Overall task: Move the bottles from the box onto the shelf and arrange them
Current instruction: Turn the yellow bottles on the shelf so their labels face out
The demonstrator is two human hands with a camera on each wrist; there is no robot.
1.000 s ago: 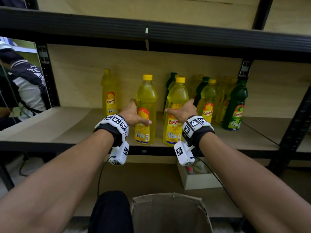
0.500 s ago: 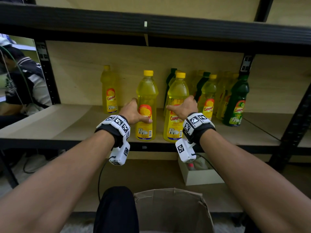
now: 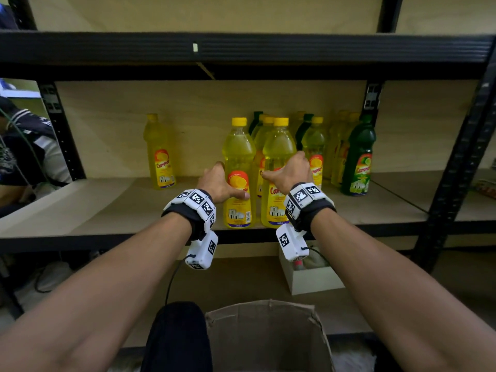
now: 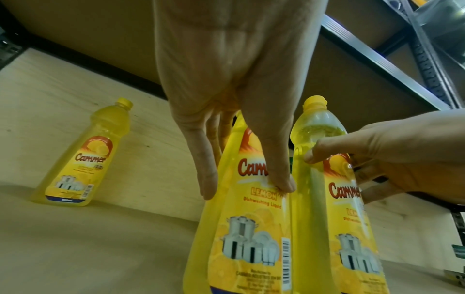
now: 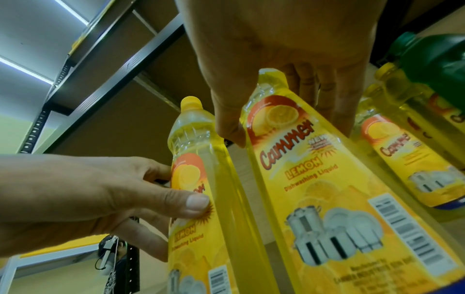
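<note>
Two yellow dish-liquid bottles stand upright side by side near the front edge of the wooden shelf point(image 3: 107, 208). My left hand point(image 3: 228, 183) grips the left bottle point(image 3: 239, 146) at its label, thumb in front and fingers behind. My right hand point(image 3: 284, 167) grips the right bottle point(image 3: 279, 146) the same way. In the left wrist view my left hand point(image 4: 246, 187) wraps its bottle point(image 4: 251, 238), with the right bottle point(image 4: 314, 208) close beside. The right wrist view shows my right hand point(image 5: 286, 129) round its bottle point(image 5: 339, 199). The cardboard box point(image 3: 265, 336) sits below, its inside hidden.
A lone yellow bottle point(image 3: 159, 154) stands at the back left. Several yellow and green bottles crowd the back right, ending at a green bottle point(image 3: 359, 157). A small white box point(image 3: 311, 277) sits on the lower shelf. A black upright point(image 3: 456, 170) stands at right. A person point(image 3: 24, 146) sits at left.
The two held bottles have come closer together near the shelf's front edge. Both hands keep their hold.
</note>
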